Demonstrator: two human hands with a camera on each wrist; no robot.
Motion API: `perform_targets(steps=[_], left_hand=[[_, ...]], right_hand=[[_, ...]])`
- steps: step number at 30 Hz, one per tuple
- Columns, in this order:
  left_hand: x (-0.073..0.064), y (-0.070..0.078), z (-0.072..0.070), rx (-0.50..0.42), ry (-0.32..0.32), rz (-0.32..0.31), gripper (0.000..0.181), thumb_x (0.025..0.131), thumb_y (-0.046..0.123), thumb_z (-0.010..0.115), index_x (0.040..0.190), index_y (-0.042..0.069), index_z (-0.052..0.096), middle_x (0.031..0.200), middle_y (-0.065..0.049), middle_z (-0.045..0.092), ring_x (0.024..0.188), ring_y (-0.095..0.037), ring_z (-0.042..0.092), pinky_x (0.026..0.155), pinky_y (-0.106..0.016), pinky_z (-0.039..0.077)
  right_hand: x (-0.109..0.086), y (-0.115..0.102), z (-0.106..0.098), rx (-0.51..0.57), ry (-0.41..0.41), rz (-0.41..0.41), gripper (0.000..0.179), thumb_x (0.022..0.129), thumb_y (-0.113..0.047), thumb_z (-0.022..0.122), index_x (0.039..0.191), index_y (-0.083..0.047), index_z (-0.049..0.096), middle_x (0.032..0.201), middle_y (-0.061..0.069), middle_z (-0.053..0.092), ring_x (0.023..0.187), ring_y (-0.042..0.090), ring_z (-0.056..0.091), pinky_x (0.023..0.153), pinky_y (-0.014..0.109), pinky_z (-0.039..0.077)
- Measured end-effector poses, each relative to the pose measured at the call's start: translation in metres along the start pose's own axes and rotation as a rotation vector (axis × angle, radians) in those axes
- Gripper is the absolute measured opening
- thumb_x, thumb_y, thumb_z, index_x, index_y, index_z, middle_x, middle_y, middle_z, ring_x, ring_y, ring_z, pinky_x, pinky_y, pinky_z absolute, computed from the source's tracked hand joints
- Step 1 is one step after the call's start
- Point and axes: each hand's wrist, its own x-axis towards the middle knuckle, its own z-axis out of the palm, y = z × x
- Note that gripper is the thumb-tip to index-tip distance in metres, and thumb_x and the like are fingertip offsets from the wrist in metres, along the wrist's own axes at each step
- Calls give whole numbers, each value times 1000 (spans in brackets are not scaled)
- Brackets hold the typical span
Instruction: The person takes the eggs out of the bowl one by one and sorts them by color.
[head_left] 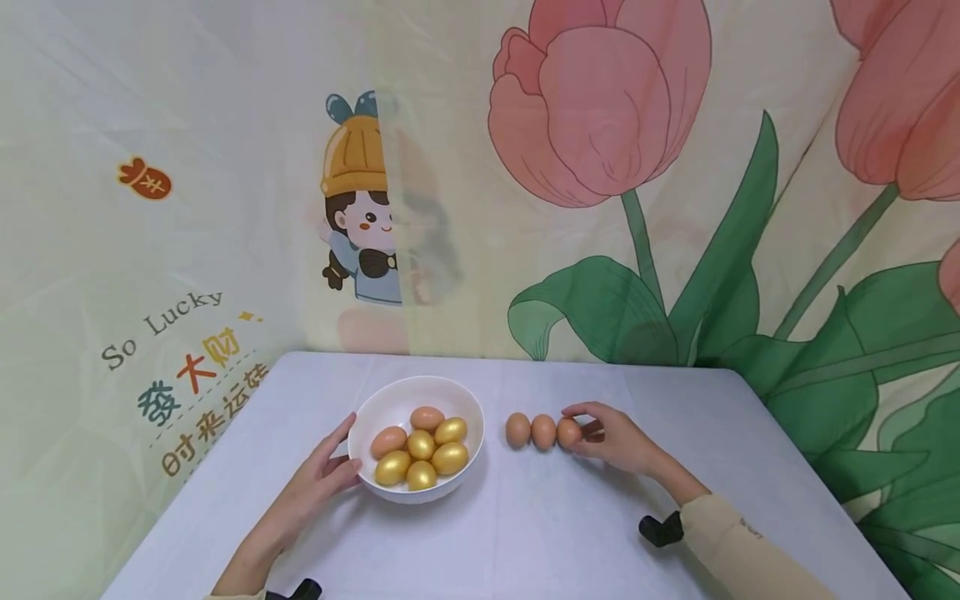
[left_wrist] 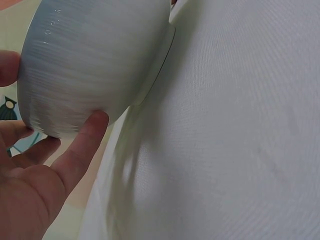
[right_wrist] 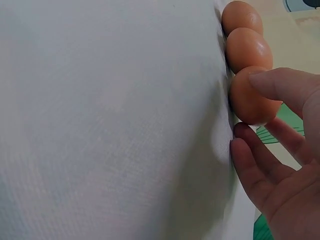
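A white bowl [head_left: 381,406] stands on the table, holding several golden eggs [head_left: 421,444] and two brown eggs [head_left: 388,442]. My left hand [head_left: 315,482] touches the bowl's left side. In the left wrist view, its thumb [left_wrist: 89,137] lies extended against the outer wall while the other fingertips meet the bowl farther up. Right of the bowl, three brown eggs are lined up side by side. My right hand [head_left: 617,442] pinches the rightmost egg [head_left: 568,434] between thumb and fingers; that egg sits right against the middle egg [head_left: 543,432]. The left egg [head_left: 517,430] is untouched.
A white cloth [head_left: 540,542] covers the table. Behind it hangs a printed backdrop [head_left: 450,250] with tulips, a cartoon figure and lettering. Black camera mounts [head_left: 662,530] show at both wrists.
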Motion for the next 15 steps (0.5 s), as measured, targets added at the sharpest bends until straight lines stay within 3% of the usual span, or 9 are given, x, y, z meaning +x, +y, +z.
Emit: perform_targets(steps=[4, 10, 15], left_hand=[[-1, 0, 0, -5, -4, 3, 82, 107, 25, 65, 172, 24, 16, 177, -19, 10, 147, -47, 46, 104, -38, 60], [-1, 0, 1, -8, 2, 13, 81, 107, 24, 65, 172, 24, 17, 174, -22, 17, 147, -48, 46, 104, -37, 60], [-1, -1, 1, -9, 1, 14, 81, 107, 23, 65, 172, 23, 17, 174, -22, 17, 147, -48, 46, 105, -37, 60]], right_hand=[[0, 1, 0, -11, -8, -3, 59, 91, -8, 85, 145, -5, 60, 143, 16, 61, 111, 30, 70, 90, 33, 65], [2, 1, -2, -20, -26, -11, 63, 90, -8, 85, 147, -4, 58, 144, 17, 59, 113, 32, 69, 91, 35, 65], [0, -3, -4, -74, -2, -31, 65, 89, -12, 87, 147, -5, 59, 145, 17, 58, 124, 38, 63, 101, 51, 61]])
